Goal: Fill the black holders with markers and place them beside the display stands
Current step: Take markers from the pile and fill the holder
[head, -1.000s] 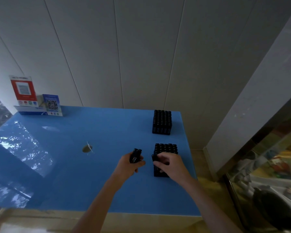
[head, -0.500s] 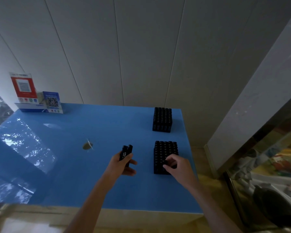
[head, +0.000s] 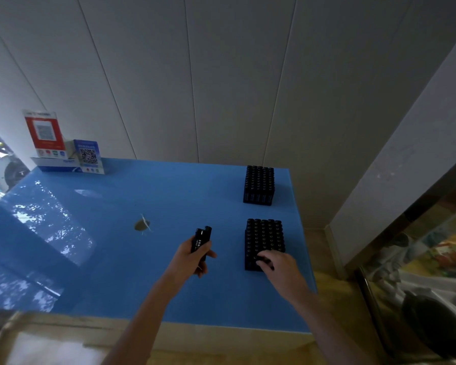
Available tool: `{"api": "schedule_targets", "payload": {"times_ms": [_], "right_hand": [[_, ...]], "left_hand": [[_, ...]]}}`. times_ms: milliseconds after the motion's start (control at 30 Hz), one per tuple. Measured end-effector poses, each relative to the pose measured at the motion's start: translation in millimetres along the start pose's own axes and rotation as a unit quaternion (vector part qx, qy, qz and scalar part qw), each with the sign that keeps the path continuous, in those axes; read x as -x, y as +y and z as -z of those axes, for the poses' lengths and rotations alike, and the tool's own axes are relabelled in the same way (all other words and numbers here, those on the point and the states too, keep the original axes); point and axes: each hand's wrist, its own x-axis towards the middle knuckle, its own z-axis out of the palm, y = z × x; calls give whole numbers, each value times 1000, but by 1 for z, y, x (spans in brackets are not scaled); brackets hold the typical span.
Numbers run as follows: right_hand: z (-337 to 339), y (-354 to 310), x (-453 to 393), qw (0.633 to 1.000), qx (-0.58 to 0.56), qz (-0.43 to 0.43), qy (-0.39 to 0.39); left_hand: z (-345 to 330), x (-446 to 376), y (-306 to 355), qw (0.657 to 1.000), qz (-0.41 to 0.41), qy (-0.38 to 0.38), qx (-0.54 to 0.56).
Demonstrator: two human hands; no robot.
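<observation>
At lower centre of the frame the left hand point(head: 188, 259) grips two black markers point(head: 201, 242), fingers curled round their lower barrels, caps pointing up and away. Just to its right, the right hand point(head: 281, 264) rests on the near corner of the nearer black holder point(head: 264, 239), which stands packed with upright markers on the blue surface point(head: 103, 259). Its fingers look curled onto a cap there, though the dim view makes it hard to say whether they pinch one or only press.

To do this step well, I judge the right hand should steady the holder while the left brings each marker straight down over an open slot, one at a time, so neighbours are not knocked.

Further up at right stands the second holder point(head: 258, 184), also full. At far upper left, against the wall, sit the display stands point(head: 63, 143), well apart from both holders.
</observation>
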Motion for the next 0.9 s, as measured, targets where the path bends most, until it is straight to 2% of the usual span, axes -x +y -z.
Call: {"api": "schedule_targets", "payload": {"times_ms": [533,667,767,900], "right_hand": [[8,-6,-7,998,0,4,69],[21,-24,-13,985,-144,-14,95],[37,-46,-17,962,-268,-40,43],[49,-60,-21,937,-342,-67,5]], "left_hand": [[-13,-4,6,998,-14,-39,-39],[-25,-7,10,998,-13,-40,-52],[-35,-9,10,996,-27,-35,-82],[-46,-9,11,994,-54,-32,-85]]}}
